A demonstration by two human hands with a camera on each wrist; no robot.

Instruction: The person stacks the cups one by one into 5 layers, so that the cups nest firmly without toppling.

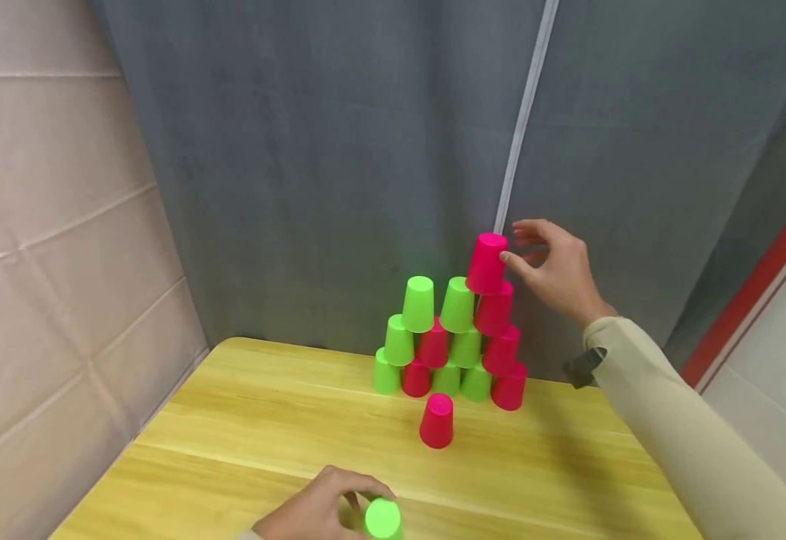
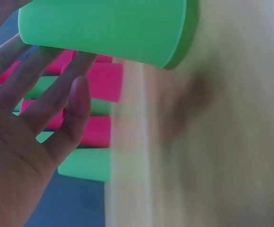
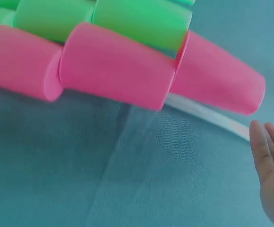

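A pyramid of upturned green and pink cups (image 1: 448, 341) stands at the far edge of the yellow wooden table (image 1: 244, 427). Its right side rises highest, topped by a tilted pink cup (image 1: 487, 262) (image 3: 217, 80). My right hand (image 1: 524, 247) (image 3: 269, 156) hovers just right of that cup with fingers spread; the thumb tip reaches its side, and the wrist view shows a gap to the fingers. At the near edge my left hand (image 1: 325, 506) (image 2: 28, 127) grips a single green cup (image 1: 382, 517) (image 2: 104, 28). One pink cup (image 1: 436, 421) stands alone in front of the pyramid.
A grey curtain (image 1: 339, 150) hangs close behind the pyramid. A padded beige wall (image 1: 42, 225) borders the table on the left. Bare tabletop lies between the lone pink cup and my left hand. A red-edged floor strip (image 1: 757, 285) shows at the right.
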